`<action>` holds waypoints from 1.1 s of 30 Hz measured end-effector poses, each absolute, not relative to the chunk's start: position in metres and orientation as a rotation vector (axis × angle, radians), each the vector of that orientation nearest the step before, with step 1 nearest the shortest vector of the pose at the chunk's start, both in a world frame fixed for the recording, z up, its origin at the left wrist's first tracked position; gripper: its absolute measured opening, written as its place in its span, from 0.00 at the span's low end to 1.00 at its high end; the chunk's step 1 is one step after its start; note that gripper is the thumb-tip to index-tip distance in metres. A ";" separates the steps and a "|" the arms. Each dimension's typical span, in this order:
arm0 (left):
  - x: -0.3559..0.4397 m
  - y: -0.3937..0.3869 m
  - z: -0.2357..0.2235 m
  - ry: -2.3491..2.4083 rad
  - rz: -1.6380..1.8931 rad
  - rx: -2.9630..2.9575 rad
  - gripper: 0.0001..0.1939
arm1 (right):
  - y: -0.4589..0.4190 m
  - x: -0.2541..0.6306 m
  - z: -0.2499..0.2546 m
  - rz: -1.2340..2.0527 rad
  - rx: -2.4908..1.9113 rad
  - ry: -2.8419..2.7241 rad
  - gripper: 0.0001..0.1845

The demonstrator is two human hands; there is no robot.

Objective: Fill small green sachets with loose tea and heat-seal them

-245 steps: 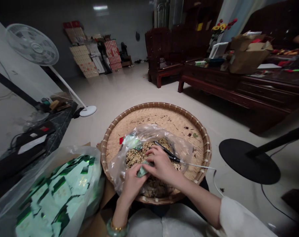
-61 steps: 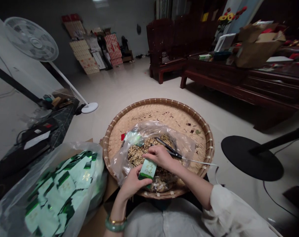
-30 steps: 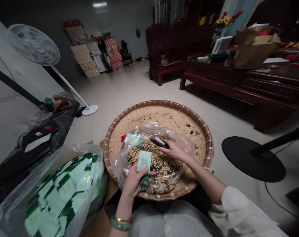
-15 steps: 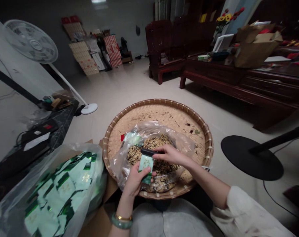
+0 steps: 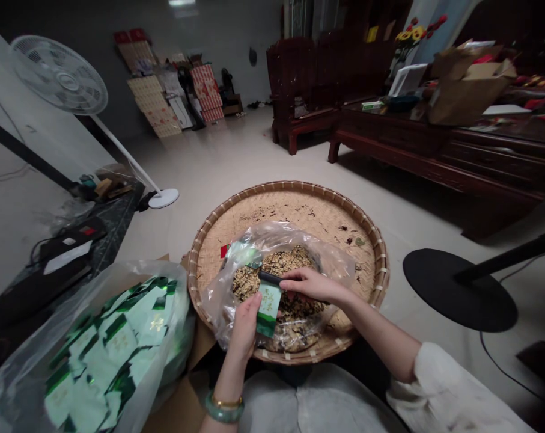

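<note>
A pale and dark green sachet (image 5: 267, 310) stands upright in front of me, with gold printing on its face. My left hand (image 5: 246, 322) pinches it by its left edge, thumb in front and fingertips behind. Across the sachet's top edge lies a black bar-shaped tool (image 5: 269, 277); its exact kind is not clear. The right end of this bar is gripped by my right hand (image 5: 306, 284). Beneath both hands is an opened clear plastic bag (image 5: 335, 255) of loose grainy brown mix (image 5: 247, 284), lying in a round woven bamboo tray (image 5: 249, 198).
At left, a large clear bag (image 5: 11, 385) holds many green sachets (image 5: 119, 346). A white standing fan (image 5: 164, 198) is beyond it. A black round stand base (image 5: 456, 288) sits at right. Dark wooden furniture (image 5: 389, 138) and stacked boxes (image 5: 152, 105) are farther back.
My left hand has shifted slightly left and its thumb has moved up to the sachet's edge, so more of the printed face shows. My right hand stays on the black bar.
</note>
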State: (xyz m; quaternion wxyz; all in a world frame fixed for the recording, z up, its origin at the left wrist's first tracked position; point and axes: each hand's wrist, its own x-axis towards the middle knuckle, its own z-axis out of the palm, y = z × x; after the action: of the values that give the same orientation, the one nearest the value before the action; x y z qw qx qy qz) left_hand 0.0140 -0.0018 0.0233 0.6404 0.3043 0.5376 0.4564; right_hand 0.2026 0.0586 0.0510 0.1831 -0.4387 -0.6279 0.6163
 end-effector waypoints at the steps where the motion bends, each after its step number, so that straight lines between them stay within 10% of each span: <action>1: 0.013 -0.002 0.021 1.233 1.043 0.720 0.25 | 0.059 0.204 0.051 1.780 -1.227 -1.748 0.23; 33: 0.005 -0.001 0.019 1.394 0.992 1.120 0.24 | 0.057 0.201 0.046 1.578 -1.229 -1.923 0.19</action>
State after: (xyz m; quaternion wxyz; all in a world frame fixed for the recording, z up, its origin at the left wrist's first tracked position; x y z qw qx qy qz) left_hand 0.0047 -0.0009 0.0189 0.5211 0.4676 0.5817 0.4141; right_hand 0.2011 0.0571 0.0458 0.1824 -0.4355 -0.6813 0.5593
